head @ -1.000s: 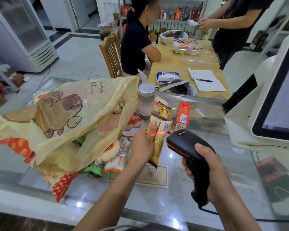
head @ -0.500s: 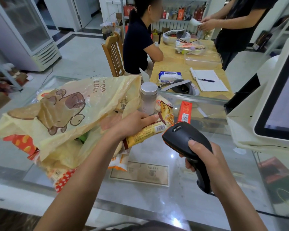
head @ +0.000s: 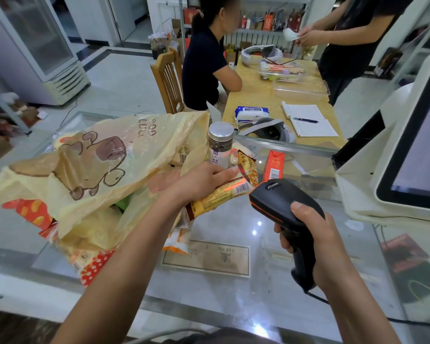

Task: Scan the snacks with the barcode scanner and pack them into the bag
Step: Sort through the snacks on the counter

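**Desk:** What's in the left hand?

**Operator:** My left hand point(head: 201, 181) holds a long yellow snack packet point(head: 216, 198). The fingers lie over the top and curl round it (the thumb is hidden underneath, so I can't speak for it). The packet is tilted above the glass counter point(head: 233, 289), with its barcode end turned toward the scanner.

**Desk:** And the right?

**Operator:** My right hand point(head: 315, 242) is clenched round the handle of the black barcode scanner point(head: 278, 199), with one fingertip on top of its head. The scanner's nose is just beside the packet's barcode end, and I see a red scan line lying across the barcode.

**Desk:** Where's the bag?

**Operator:** The yellow plastic bag point(head: 97, 165), printed with a brown cartoon animal, slumps on the counter to the left of my left forearm. Its loose edge reaches as far as my left hand. Several packets poke out from under it, among them a red packet with white dots point(head: 94, 266) at the near edge.

**Desk:** Anything else on the counter?

**Operator:** A jar with a silver lid point(head: 220, 145) stands upright beyond my left hand. A second yellow snack packet point(head: 247, 167) is just beside it, and a red carton point(head: 273, 165) stands upright to the right of that. The register screen point(head: 412, 145) is at the far right.
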